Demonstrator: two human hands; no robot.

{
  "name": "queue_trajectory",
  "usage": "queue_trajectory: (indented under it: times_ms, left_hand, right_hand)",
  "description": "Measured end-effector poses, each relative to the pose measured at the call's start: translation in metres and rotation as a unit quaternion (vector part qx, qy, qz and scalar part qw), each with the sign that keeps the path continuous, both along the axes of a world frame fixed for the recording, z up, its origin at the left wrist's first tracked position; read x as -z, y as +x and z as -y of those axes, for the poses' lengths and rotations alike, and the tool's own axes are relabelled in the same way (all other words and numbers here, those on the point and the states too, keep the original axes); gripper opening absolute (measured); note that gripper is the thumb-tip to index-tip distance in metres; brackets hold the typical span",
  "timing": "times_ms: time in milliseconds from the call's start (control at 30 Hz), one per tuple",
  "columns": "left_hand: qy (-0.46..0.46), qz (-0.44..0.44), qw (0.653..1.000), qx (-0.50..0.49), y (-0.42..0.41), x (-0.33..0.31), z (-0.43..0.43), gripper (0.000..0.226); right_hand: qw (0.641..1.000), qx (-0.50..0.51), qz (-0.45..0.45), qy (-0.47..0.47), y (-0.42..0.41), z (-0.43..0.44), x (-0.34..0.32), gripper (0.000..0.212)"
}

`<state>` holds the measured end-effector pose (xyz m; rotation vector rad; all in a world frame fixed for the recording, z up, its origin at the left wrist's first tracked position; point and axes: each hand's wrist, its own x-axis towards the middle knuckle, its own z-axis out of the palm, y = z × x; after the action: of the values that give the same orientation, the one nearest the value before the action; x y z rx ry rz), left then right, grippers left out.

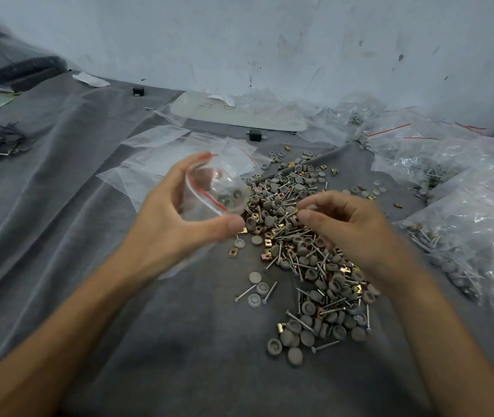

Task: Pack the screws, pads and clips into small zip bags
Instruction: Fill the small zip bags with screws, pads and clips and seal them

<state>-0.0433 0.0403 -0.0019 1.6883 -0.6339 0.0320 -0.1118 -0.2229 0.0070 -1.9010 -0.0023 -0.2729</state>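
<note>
My left hand [179, 212] grips a small clear zip bag [215, 191] with a red seal line, its mouth held wide between thumb and fingers. A few grey pads lie inside it. My right hand [342, 224] hovers over the pile with curled fingers and pinches some screws [289, 214] at its fingertips, just right of the bag's mouth. A long pile of screws, grey pads and brass clips [309, 266] spreads over the grey cloth [89, 224] under and beyond both hands.
Several empty zip bags [161, 152] lie behind my left hand. Filled bags [462, 230] are heaped at the right. A white board [239, 111] lies near the wall, with small black blocks [254, 135] and a tangle of black wire [5, 139] at far left.
</note>
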Motion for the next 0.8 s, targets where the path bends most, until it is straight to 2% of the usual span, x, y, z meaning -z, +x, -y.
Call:
queue_trajectory:
  times_ms: [100,233,467,667,800]
  left_hand:
    - [-0.043,0.008,0.999,-0.027,0.007,-0.006,-0.009,0.095]
    - [-0.064,0.025,0.996,-0.056,0.01,-0.008,-0.018,0.1]
    - [-0.113,0.026,0.99,-0.074,0.013,-0.012,-0.025,0.09]
    - [-0.14,0.023,0.988,-0.057,0.013,-0.016,-0.026,0.075]
    - [-0.138,0.019,0.988,-0.063,0.015,-0.015,-0.028,0.082]
  right_hand:
    - [0.991,0.014,-0.036,-0.125,0.001,0.017,0.006,0.01]
    - [0.958,0.031,-0.076,-0.273,0.003,0.025,0.013,0.008]
    - [0.938,0.038,-0.062,-0.339,0.01,0.011,0.02,0.002]
    - [0.914,-0.002,-0.093,-0.395,0.02,-0.006,0.024,0.045]
    - [0.893,0.001,-0.122,-0.434,0.024,-0.004,0.024,0.056]
